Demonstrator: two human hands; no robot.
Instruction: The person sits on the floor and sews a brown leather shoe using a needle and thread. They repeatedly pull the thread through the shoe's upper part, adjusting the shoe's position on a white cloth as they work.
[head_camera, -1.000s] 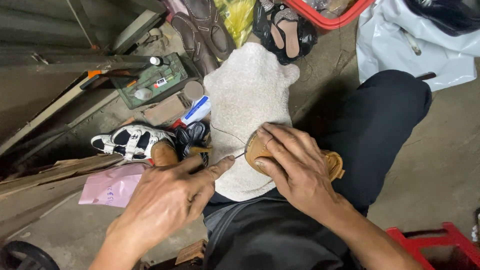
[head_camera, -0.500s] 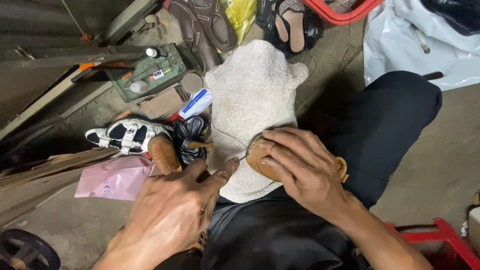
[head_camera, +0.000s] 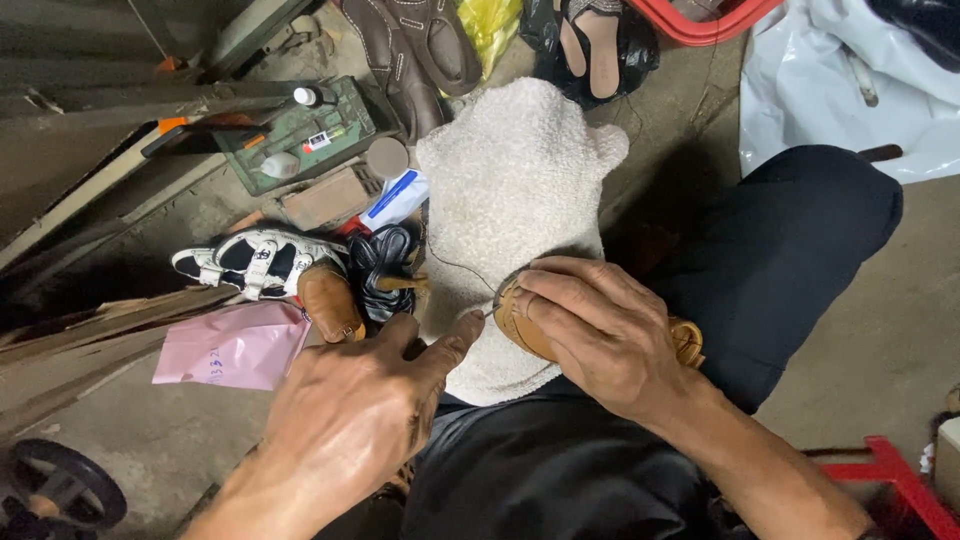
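Hands are working close: right hand (head_camera: 600, 335) is closing over the tan shoe (head_camera: 520, 325) on the towel (head_camera: 510, 190), long axis running sideways; left hand (head_camera: 365, 410) is pinching thread just left of its toe.

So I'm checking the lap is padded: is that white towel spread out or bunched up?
Spread out. The white terry towel lies flat along the dark-trousered thigh, under the tan leather shoe.

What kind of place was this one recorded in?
Probably a cobbler's floor workspace: the right hand holds a tan shoe on a white towel, with loose shoes and a green tool tray nearby.
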